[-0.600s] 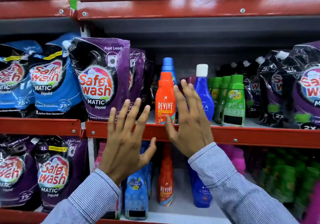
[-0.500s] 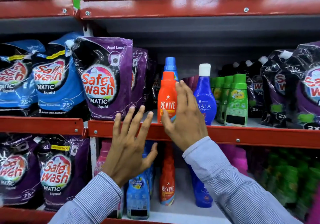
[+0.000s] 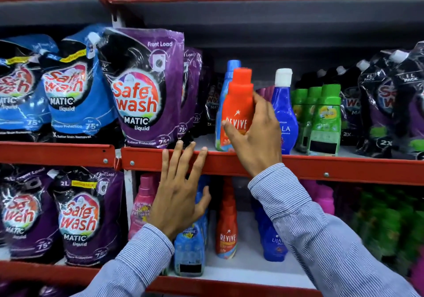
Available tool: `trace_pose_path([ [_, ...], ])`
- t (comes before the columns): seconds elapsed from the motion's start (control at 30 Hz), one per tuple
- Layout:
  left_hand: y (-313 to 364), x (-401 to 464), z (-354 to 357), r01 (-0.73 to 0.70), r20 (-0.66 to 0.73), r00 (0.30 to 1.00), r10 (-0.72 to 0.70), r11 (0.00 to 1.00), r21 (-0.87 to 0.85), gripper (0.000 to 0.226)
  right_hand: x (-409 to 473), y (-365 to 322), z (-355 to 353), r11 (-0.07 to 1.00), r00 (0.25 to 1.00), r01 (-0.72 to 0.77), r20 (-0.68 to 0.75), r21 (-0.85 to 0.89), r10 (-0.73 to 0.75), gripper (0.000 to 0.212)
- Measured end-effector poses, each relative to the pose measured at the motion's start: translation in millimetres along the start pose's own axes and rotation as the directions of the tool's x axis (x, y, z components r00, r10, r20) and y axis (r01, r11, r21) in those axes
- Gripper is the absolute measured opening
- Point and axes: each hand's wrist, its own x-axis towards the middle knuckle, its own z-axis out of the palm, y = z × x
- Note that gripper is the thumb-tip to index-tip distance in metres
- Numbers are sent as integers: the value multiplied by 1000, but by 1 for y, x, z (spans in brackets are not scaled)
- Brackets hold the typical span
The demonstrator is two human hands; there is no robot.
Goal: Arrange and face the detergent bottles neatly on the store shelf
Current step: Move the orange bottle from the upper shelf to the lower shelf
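An orange Revive bottle point(image 3: 237, 103) stands at the front of the middle shelf point(image 3: 298, 167), its label facing me. My right hand point(image 3: 254, 133) is wrapped around its right side and lower front. A light blue bottle point(image 3: 232, 66) stands right behind it. To its right stand a dark blue bottle with a white cap point(image 3: 284, 110) and several green bottles point(image 3: 324, 120). My left hand point(image 3: 179, 193) is flat and open, fingertips resting on the red front edge of the shelf, left of the orange bottle.
Purple Safe Wash pouches point(image 3: 142, 87) and blue ones point(image 3: 73, 94) fill the shelf to the left, dark pouches point(image 3: 380, 103) the right. The lower shelf holds a pink bottle point(image 3: 143, 202), blue bottles point(image 3: 190, 248), another Revive bottle point(image 3: 227, 225) and more pouches point(image 3: 78, 216).
My right hand went from open beside the orange Revive bottle to closed around it. My left hand rose slightly to touch the shelf edge. The camera has moved closer.
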Motion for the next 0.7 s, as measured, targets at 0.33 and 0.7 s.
trace_pose_path([
  [0.33,3,0,3,28,-41,999,-29,999,-35,88,-88,13,-52,975,998,2,61,224,-16,73],
  [0.7,7,-1,2,53,-26,998,-54,998,-45,86,-189,110,12,935,864,-353,397,39,310,66],
])
